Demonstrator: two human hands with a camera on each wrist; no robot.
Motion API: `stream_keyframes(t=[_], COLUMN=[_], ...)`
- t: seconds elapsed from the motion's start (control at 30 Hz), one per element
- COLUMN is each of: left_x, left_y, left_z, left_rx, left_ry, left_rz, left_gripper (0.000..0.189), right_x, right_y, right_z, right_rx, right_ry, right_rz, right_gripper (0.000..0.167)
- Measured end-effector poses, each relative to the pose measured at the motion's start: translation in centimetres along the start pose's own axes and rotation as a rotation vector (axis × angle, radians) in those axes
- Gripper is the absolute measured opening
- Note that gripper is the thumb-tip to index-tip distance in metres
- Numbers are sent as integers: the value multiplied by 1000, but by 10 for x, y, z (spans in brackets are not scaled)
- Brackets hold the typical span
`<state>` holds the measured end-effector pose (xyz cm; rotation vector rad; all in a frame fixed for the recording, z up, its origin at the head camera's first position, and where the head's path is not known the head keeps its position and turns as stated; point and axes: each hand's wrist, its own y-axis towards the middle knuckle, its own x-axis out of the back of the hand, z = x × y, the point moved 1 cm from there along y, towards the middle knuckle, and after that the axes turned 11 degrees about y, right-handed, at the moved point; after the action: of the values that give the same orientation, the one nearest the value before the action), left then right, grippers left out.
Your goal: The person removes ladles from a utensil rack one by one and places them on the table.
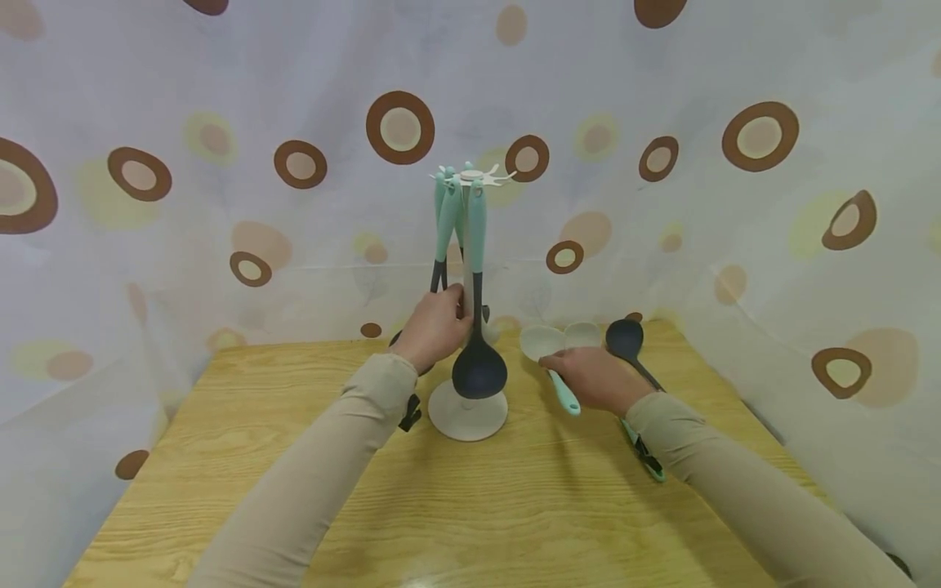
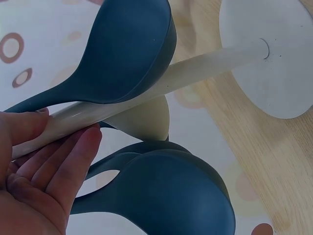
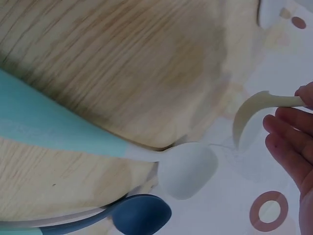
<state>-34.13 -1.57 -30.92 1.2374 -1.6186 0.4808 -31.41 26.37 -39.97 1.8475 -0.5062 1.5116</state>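
Observation:
My left hand (image 1: 435, 327) grips the white pole (image 2: 205, 68) of a utensil stand, fingers and thumb around it. A dark ladle (image 1: 479, 371) with a mint handle hangs in front of the pole, its neck beside my left thumb. More dark utensils (image 2: 176, 191) and a white one (image 2: 149, 120) hang around the pole. My right hand (image 1: 595, 377) pinches a white ladle (image 3: 252, 110) by its neck, the mint handle (image 1: 564, 395) pointing toward me. Beside it lie a second white ladle (image 3: 188, 169) and a dark ladle (image 1: 625, 339).
The stand's round white base (image 1: 466, 420) rests on the wooden table (image 1: 470, 498). White hooks (image 1: 470, 176) spread from the stand's top. A patterned curtain (image 1: 331, 220) rises behind the table and along its sides.

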Motion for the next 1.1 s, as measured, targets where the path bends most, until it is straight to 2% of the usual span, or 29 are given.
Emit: stream_keyframes(t=[0.17, 0.5, 0.8, 1.1], left_x=[0, -4, -4, -2], left_y=[0, 1, 3, 2], left_z=[1, 3, 3, 1], left_rx=[4, -1, -8, 5], left_ry=[-6, -13, -12, 4], left_rz=[3, -3, -7, -4], left_gripper=[10, 10, 10, 12], right_x=[-11, -31, -42, -44], right_y=[-2, -6, -12, -13], right_z=[-6, -21, -32, -38], right_rx=[20, -16, 27, 41], right_ry=[-43, -29, -9, -24], right_rz=[15, 18, -58, -17], right_gripper=[40, 31, 14, 9])
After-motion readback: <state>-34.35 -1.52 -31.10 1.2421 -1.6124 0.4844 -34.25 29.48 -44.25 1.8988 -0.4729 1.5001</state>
